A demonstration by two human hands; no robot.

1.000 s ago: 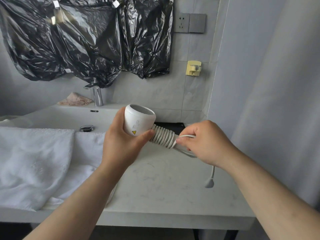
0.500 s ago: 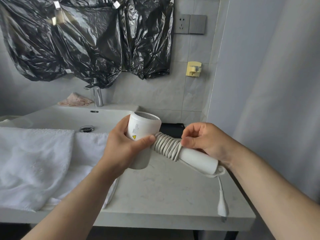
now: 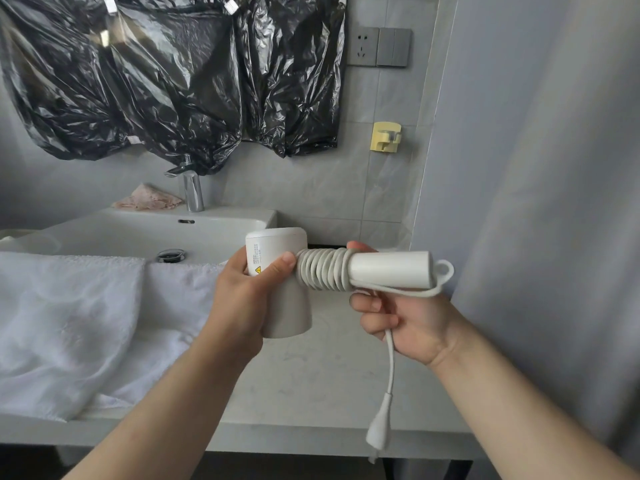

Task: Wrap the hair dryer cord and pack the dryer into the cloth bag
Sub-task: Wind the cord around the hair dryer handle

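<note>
Step in hand: we're mid-wrap, by my read. The cord is going round the handle and the packing has not begun.
Left hand: the left hand (image 3: 242,299) is clamped round the barrel of the white plastic hair dryer (image 3: 277,258), thumb pressed beside the warning sticker.
Right hand: the right hand (image 3: 405,320) sits just under the handle, fingers curled round the loose white cord (image 3: 390,358).
Dryer: it is held in the air over the pale stone countertop (image 3: 311,382), handle pointing right, nozzle pointing down.
Cord: tight coils (image 3: 322,273) cover the inner half of the handle. The outer half is bare, and the white plug (image 3: 379,431) dangles past the counter's front edge.
Next move: more turns toward the handle's end, I'd say, with the tension held so the coils don't slip, then the plug tucked in.
Bag: no cloth bag is plainly in view. There is something dark behind the dryer, mostly hidden, and I cannot tell what it is.
Around: a white towel (image 3: 69,323) is draped at left, with a white sink (image 3: 138,233) and a chrome faucet (image 3: 192,192) behind it. Black plastic sheeting (image 3: 156,81) is taped on the wall, near a yellow wall hook (image 3: 385,140).
In the way: the swinging plug could knock the counter edge.
</note>
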